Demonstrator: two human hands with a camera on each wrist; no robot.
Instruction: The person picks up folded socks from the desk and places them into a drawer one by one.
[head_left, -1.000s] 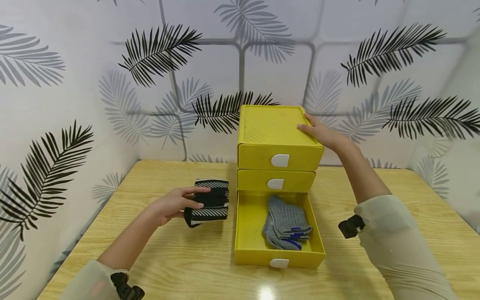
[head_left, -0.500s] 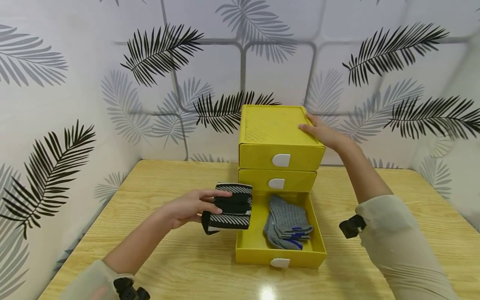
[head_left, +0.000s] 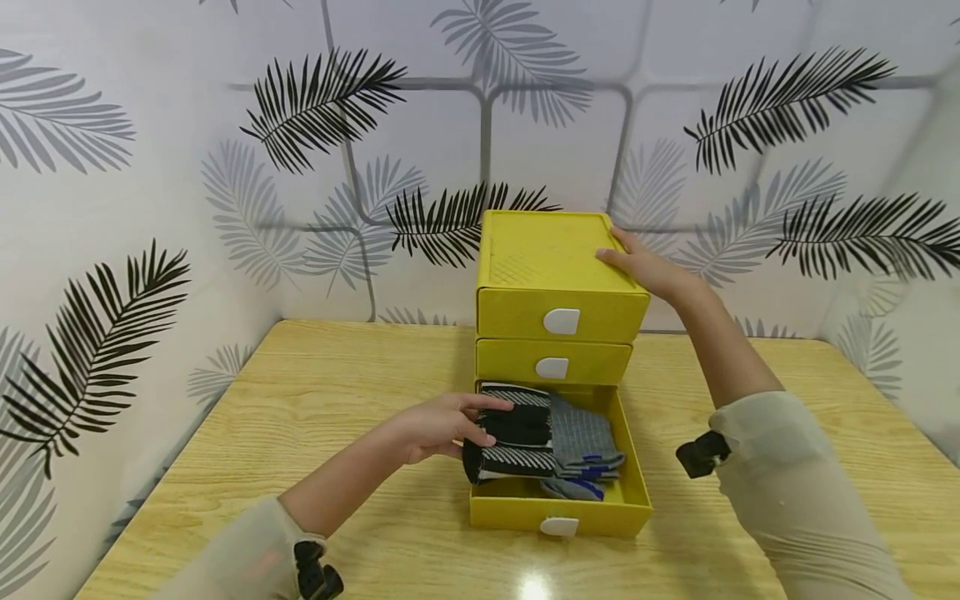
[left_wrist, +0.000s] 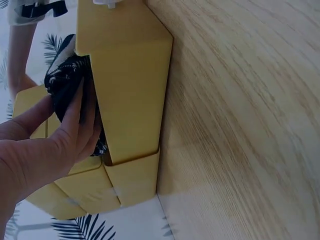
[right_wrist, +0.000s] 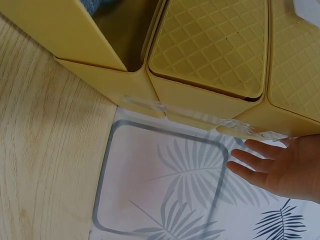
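Note:
In the head view, my left hand (head_left: 442,427) grips a folded pair of black-and-white socks (head_left: 525,425) by its left side, thumb on one face and fingers on the other. The socks are over the left part of the pulled-out bottom drawer (head_left: 510,515), partly covering grey socks (head_left: 588,437) with blue marks lying inside. The left wrist view shows the hand pinching the black socks (left_wrist: 65,85) at the drawer's side wall (left_wrist: 130,100). My right hand (head_left: 648,265) rests on the right top edge of the yellow drawer unit (head_left: 555,250), fingers fairly straight; the right wrist view shows this hand (right_wrist: 290,165) beside the unit.
Two upper drawers, one with a white handle (head_left: 561,321) and one below it (head_left: 552,367), are closed. The unit stands on a wood-grain table (head_left: 360,358). Behind rises a wall covering (head_left: 555,150) with leaf prints.
My left hand has carried the black-and-white socks rightward, from beside the unit to over the open bottom drawer. My right hand stays on the unit's top edge.

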